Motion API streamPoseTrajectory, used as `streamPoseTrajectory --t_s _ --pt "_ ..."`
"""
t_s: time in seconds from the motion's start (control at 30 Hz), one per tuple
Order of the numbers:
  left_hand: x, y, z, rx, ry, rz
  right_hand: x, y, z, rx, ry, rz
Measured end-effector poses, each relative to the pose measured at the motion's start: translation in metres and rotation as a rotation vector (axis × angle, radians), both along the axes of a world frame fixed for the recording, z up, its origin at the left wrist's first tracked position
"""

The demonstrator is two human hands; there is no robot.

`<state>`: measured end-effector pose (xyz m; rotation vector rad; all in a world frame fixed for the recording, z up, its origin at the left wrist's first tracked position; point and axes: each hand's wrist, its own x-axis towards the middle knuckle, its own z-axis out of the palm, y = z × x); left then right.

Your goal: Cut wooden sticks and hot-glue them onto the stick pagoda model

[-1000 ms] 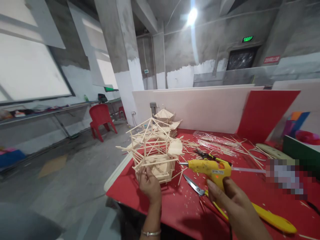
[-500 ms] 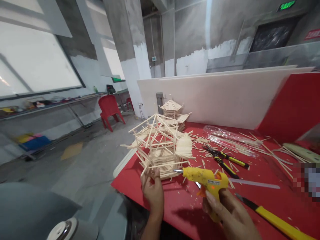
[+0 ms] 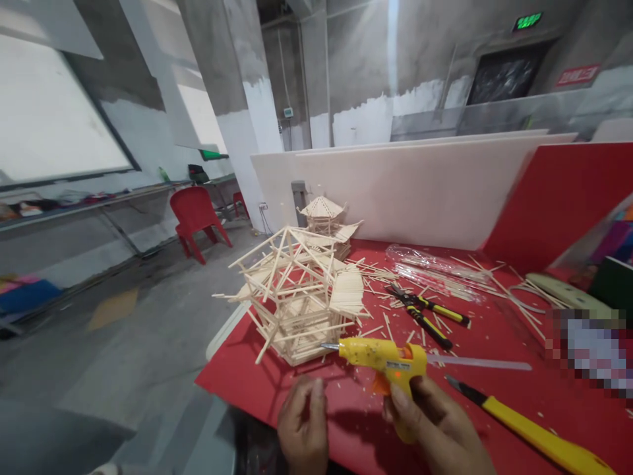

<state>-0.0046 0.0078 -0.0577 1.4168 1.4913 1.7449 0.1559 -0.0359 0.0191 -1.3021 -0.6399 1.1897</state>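
A pavilion model of thin wooden sticks point(image 3: 297, 303) stands near the left edge of the red table point(image 3: 257, 389). My right hand point(image 3: 430, 429) is wrapped round the grip of a yellow glue gun point(image 3: 380, 356). The gun's metal nozzle points left and ends just at the model's base. A clear glue stick juts out of the gun's back. My left hand point(image 3: 301, 429) hovers over the table's front edge, just short of the model and not touching it. Its fingers are curled, and whatever they may hold is hidden.
A smaller stick pavilion point(image 3: 324, 218) stands behind the first. Loose sticks, yellow-handled pliers point(image 3: 425, 313), clear bags of sticks point(image 3: 435, 270) and a long yellow-handled tool point(image 3: 534, 435) lie on the table. White point(image 3: 405, 191) and red boards point(image 3: 558, 204) stand along the back. A red chair point(image 3: 195, 214) sits on the floor to the left.
My left hand has let go of the model's base and drawn back toward me. The glue gun has come down and left, its nozzle now at the model's base.
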Motion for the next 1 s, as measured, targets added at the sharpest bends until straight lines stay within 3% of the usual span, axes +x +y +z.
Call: streamPoseTrajectory --t_s 0.03,0.1,0.23,0.43,0.63,0.8,1.0 --pt "0.005 0.0 0.003 0.005 0.063 -0.091 0.004 -0.001 -0.004 0.003 -0.006 -0.016" --pt "0.012 0.003 0.008 0.068 0.136 -0.143 0.015 -0.004 -0.013 0.006 -0.032 -0.017" --pt "0.017 0.012 0.009 0.157 0.196 -0.157 0.035 -0.009 -0.028 -0.011 -0.014 0.042" --pt "0.027 0.012 0.01 -0.112 0.194 -0.26 0.032 -0.014 -0.028 -0.023 -0.033 0.066" --pt "0.035 0.012 0.008 -0.164 0.329 -0.34 0.025 -0.012 -0.024 0.003 -0.115 0.083" --pt "0.021 0.003 0.01 -0.037 0.206 -0.285 0.018 -0.018 -0.026 0.026 -0.137 0.078" --pt "-0.017 -0.007 0.015 0.063 0.162 0.02 0.003 -0.036 -0.026 0.059 -0.115 0.009"
